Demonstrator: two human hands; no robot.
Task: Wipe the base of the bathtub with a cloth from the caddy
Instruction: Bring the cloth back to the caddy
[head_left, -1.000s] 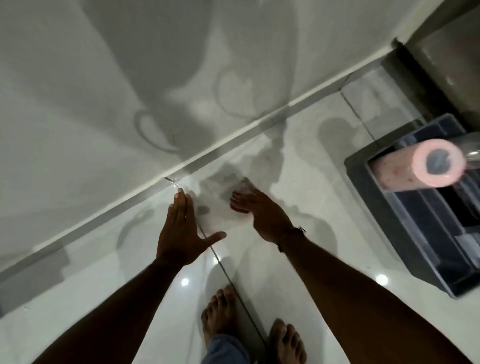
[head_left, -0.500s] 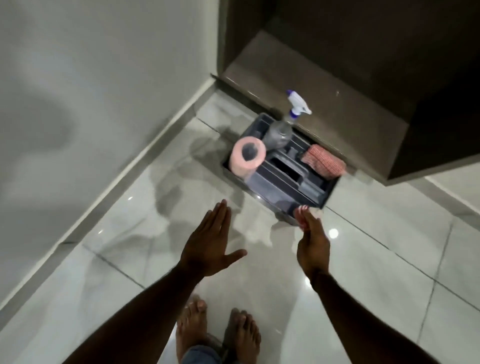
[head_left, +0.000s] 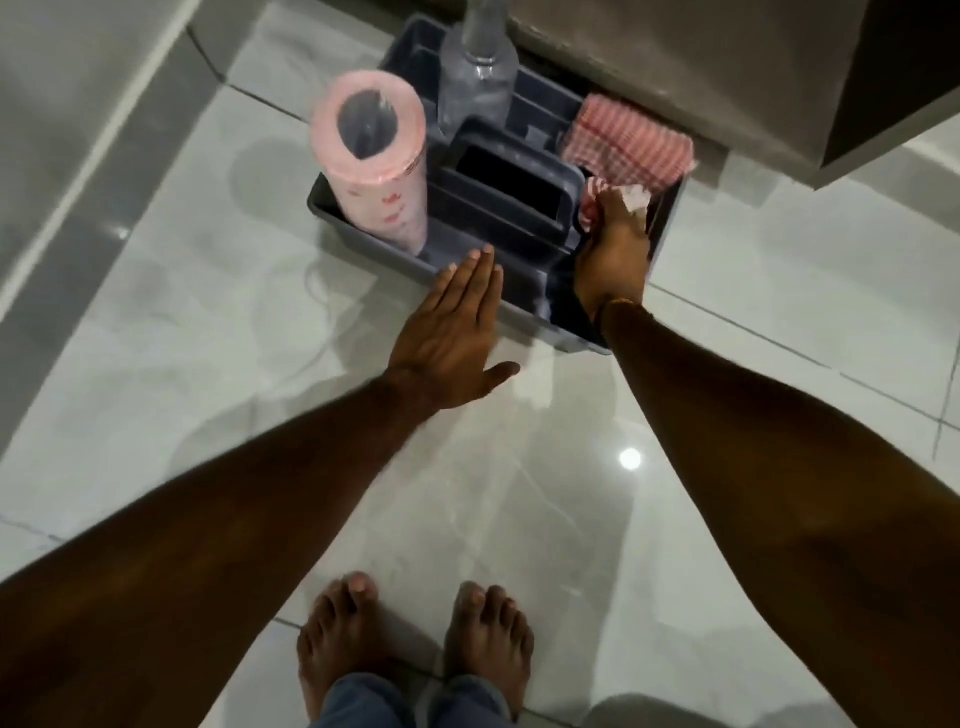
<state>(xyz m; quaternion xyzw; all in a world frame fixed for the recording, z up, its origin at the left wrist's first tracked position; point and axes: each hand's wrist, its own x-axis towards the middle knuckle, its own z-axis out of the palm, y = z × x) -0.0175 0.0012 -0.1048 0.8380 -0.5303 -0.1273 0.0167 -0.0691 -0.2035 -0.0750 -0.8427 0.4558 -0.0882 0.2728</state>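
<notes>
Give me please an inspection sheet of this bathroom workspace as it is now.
Surface: glossy pale floor tiles, with a light reflection.
Job's things: grey caddy on the floor; red checked cloth folded in its right end.
Clutter: pink paper roll upright and clear bottle in the caddy.
Hands: right hand gripping a corner of the cloth; left hand open, flat, over the caddy's near rim.
Cables: nothing seen.
Surroundings: dark cabinet behind; bare feet below.
</notes>
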